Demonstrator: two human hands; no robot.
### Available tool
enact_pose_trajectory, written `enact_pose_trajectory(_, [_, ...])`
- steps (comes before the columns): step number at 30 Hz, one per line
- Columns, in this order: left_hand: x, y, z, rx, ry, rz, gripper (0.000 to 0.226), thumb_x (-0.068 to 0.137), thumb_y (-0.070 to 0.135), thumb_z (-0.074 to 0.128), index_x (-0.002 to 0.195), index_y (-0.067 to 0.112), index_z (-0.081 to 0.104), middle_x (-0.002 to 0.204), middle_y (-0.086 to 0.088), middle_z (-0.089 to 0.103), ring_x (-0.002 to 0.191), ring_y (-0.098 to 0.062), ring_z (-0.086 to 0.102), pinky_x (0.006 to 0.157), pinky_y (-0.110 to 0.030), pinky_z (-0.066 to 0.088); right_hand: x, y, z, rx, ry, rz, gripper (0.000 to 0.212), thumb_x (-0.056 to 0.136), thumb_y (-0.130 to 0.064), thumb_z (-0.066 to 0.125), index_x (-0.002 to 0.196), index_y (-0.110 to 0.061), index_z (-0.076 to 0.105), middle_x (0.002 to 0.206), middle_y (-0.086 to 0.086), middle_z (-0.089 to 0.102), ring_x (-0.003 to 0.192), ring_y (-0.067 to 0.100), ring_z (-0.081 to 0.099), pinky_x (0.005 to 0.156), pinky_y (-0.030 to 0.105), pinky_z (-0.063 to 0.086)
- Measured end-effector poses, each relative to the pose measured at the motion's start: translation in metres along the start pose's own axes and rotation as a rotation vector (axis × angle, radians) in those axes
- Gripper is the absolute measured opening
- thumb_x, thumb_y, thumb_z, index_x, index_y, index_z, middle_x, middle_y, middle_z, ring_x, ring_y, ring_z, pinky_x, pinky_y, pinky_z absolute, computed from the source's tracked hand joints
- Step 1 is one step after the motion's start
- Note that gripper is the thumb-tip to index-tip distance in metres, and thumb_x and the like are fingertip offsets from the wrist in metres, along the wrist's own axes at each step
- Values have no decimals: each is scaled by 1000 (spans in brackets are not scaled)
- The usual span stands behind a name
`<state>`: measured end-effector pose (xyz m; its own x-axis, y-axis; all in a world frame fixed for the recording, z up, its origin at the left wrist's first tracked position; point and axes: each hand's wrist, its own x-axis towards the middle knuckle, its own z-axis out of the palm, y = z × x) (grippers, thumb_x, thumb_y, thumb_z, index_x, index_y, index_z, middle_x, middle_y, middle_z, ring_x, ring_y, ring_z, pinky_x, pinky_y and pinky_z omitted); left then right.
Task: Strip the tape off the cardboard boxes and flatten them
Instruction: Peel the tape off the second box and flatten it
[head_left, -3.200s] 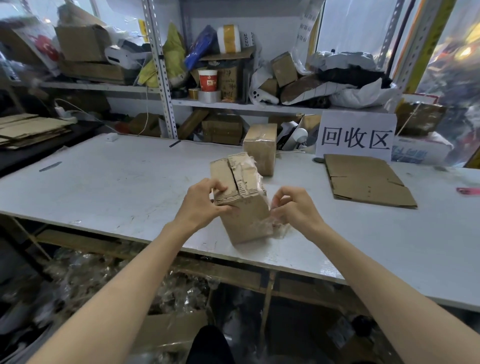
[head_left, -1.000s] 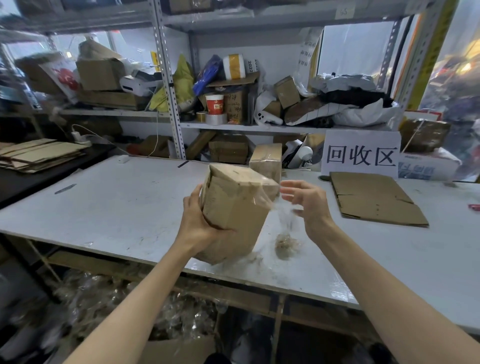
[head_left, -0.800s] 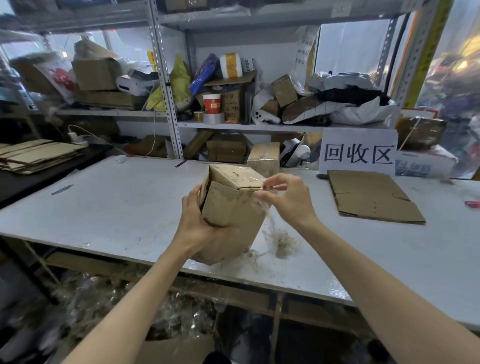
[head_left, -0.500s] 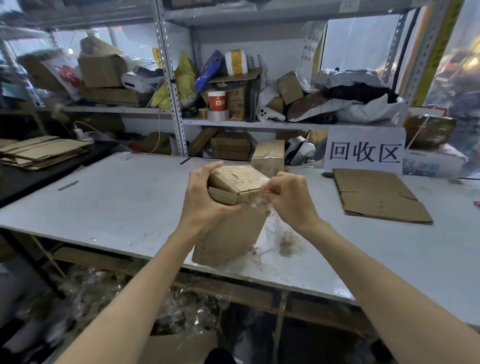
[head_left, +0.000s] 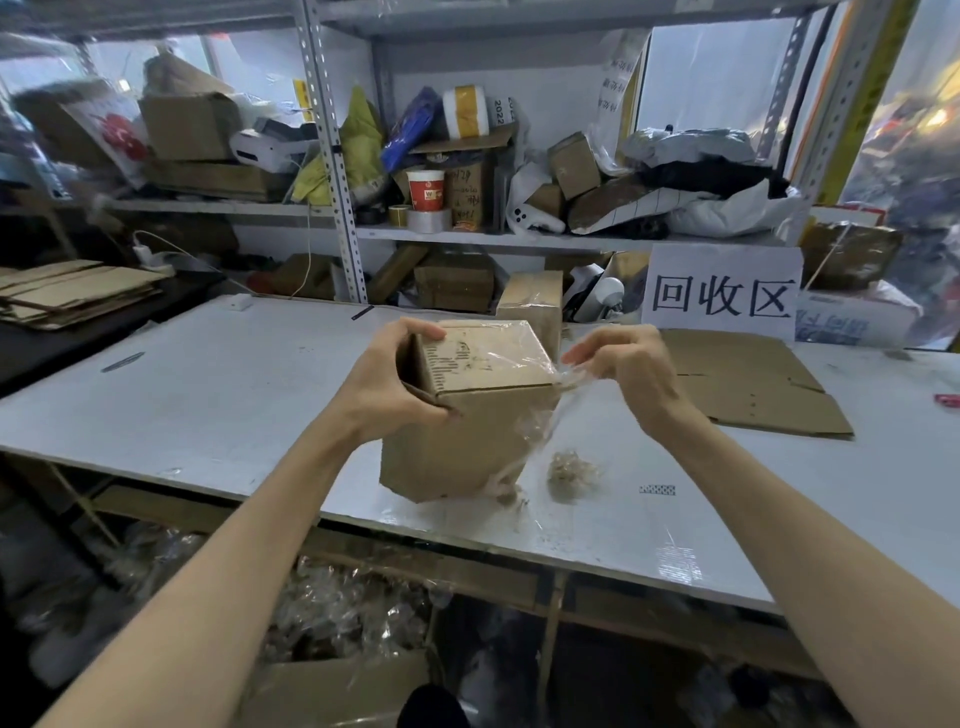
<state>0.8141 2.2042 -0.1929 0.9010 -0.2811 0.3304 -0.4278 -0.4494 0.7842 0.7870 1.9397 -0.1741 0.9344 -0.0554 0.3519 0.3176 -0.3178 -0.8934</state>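
The cardboard box (head_left: 483, 415) stands tilted over the near part of the white tabletop (head_left: 208, 374). Its lower corner is down at the surface, and its printed top face is turned up toward the camera. The left grip (head_left: 395, 379) holds the box at its upper left corner, with the fingers curled over the far top edge and the thumb pressed along the near edge. To the right of the box, the right grip (head_left: 623, 364) is narrow and pinches a strip of clear tape (head_left: 561, 384). The strip stretches taut from the box's upper right corner to the fingertips. More loosened film hangs down the box's right side.

Just right of the box's lower end, a crumpled wad of tape (head_left: 571, 470) lies on the tabletop. Behind the box, a second taped box (head_left: 532, 306) stands upright. Farther right of the box, a flattened sheet of cardboard (head_left: 748, 384) lies flat, and a white paper sign (head_left: 722, 293) stands behind it. Far to the left of the box, a stack of flattened cardboard (head_left: 67, 291) rests on a dark surface.
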Motion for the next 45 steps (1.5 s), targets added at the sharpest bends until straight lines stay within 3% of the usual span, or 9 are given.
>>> enact_pose_trajectory(6, [7, 4, -3, 25, 6, -30, 85, 52, 12, 86, 125, 25, 44, 131, -7, 46, 121, -20, 51, 86, -30, 57, 3, -1, 5, 221, -175, 92, 41, 64, -26, 46, 90, -8, 73, 105, 14, 70, 97, 29, 62, 83, 41, 47])
enact_pose_trajectory(10, [5, 0, -3, 51, 17, -18, 90, 55, 11, 95, 127, 26, 43, 131, -5, 45, 122, -16, 51, 89, -21, 53, 1, 2, 16, 13, -173, 101, 48, 72, -57, 68, 89, -13, 73, 94, 1, 72, 91, 15, 66, 82, 35, 51])
enact_pose_trajectory(13, [4, 3, -2, 43, 12, -4, 101, 47, 25, 99, 131, 26, 42, 131, -2, 46, 120, -13, 51, 96, -25, 51, 0, 7, 25, -258, 6, 0, 37, 66, -32, 86, 93, -13, 70, 84, -1, 70, 75, 9, 66, 65, 24, 54])
enact_pose_trajectory(18, [6, 7, -1, 44, -16, 19, 103, 48, 19, 97, 135, 23, 43, 133, -3, 49, 125, -18, 51, 102, -38, 50, 0, 9, 23, -336, 81, -87, 12, 71, -8, 83, 81, -7, 77, 73, 6, 73, 66, 13, 68, 67, 25, 58])
enact_pose_trajectory(27, [9, 8, 2, 147, 47, 82, 98, 51, 22, 98, 136, 23, 50, 140, 5, 43, 128, -15, 45, 109, -35, 43, -8, 14, 32, -682, 51, -132, 11, 91, -10, 58, 79, -9, 57, 85, 6, 61, 79, 23, 54, 70, 33, 40])
enact_pose_trajectory(37, [13, 3, -16, 84, -80, 15, 97, 51, 2, 94, 136, 22, 52, 134, 1, 48, 120, -16, 52, 83, -11, 50, -13, 10, 24, 66, -126, 281, 27, 92, 6, 47, 69, -5, 55, 74, 17, 56, 75, 30, 56, 75, 46, 52])
enact_pose_trajectory(39, [13, 4, -15, 86, -64, 14, 97, 51, 2, 95, 136, 22, 52, 133, 2, 48, 119, -15, 52, 83, -10, 49, -11, 5, 18, 194, -178, 351, 22, 91, 6, 50, 72, -2, 57, 72, 16, 57, 70, 28, 59, 66, 39, 58])
enact_pose_trajectory(41, [13, 6, -14, 100, -48, 7, 98, 51, 5, 95, 138, 21, 52, 134, 4, 46, 120, -16, 51, 91, -17, 49, -11, 2, 18, 151, -106, 300, 15, 89, -5, 56, 75, -1, 58, 71, 12, 59, 63, 22, 58, 52, 27, 54])
enact_pose_trajectory(45, [12, 10, -12, 124, -43, 5, 98, 52, 7, 96, 138, 21, 52, 135, 5, 44, 121, -16, 49, 98, -27, 50, -13, 3, 34, -402, 69, 29, 45, 76, -55, 70, 77, -12, 58, 72, 1, 63, 66, 15, 58, 58, 29, 46])
